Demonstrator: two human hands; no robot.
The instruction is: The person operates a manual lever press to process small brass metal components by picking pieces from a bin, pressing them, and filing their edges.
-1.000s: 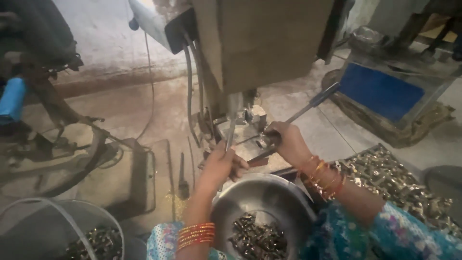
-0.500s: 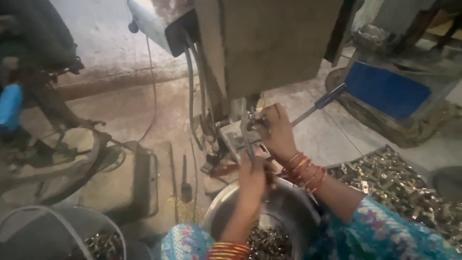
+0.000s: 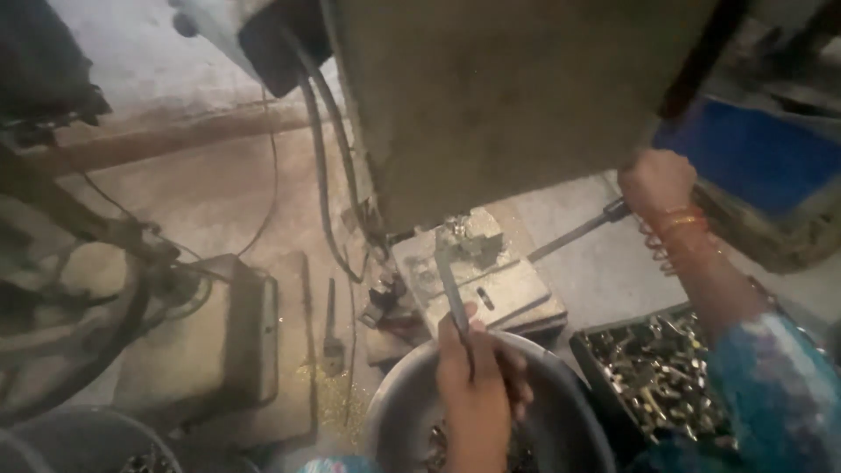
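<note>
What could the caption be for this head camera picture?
Left hand holds a thin metal tool to the press plate while right hand grips the lever.

dusty concrete floor bears a steel bowl and a tray of brass parts

Press machine: top centre of frame.
Die block: centre, below the machine.
Bowl: bottom centre, before the block.
Tray of parts: lower right, beside the bowl.
Lever: right of the block.

Left hand gripping thin tool
</note>
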